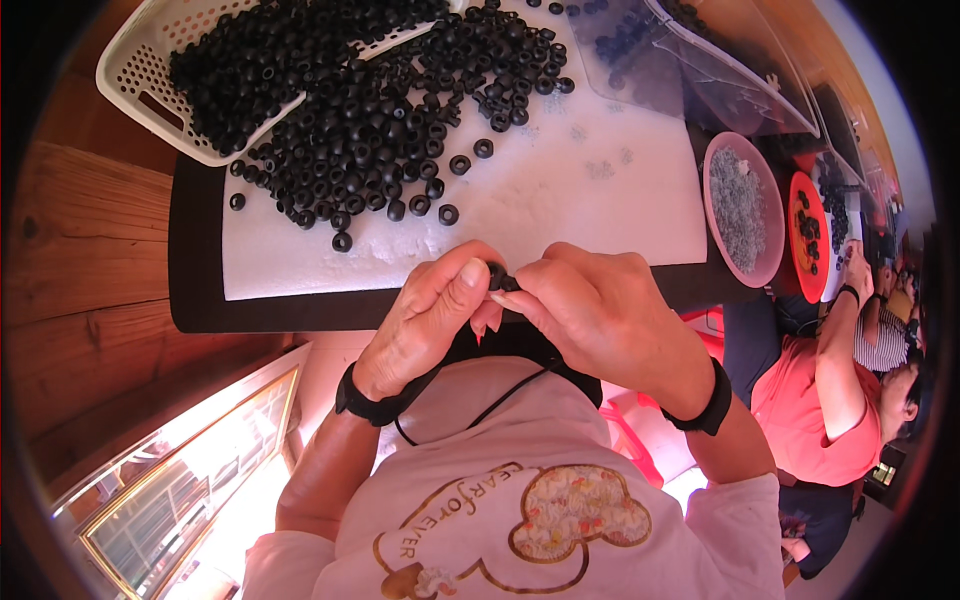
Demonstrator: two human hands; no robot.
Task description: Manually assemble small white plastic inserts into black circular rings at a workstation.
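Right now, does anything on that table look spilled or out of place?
The small black rings have spread out of the tilted white basket in a heap on the white mat, with a few strays lying apart near its front. Both hands, left hand and right hand, pinch one ring.

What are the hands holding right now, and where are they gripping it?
A small black ring, pinched between the fingertips of the left hand and right hand; which part of it is gripped cannot be told.

Both hands – L [425, 320], R [600, 310] – pinch small black ring [497, 275]; ring pile [370, 110] behind.
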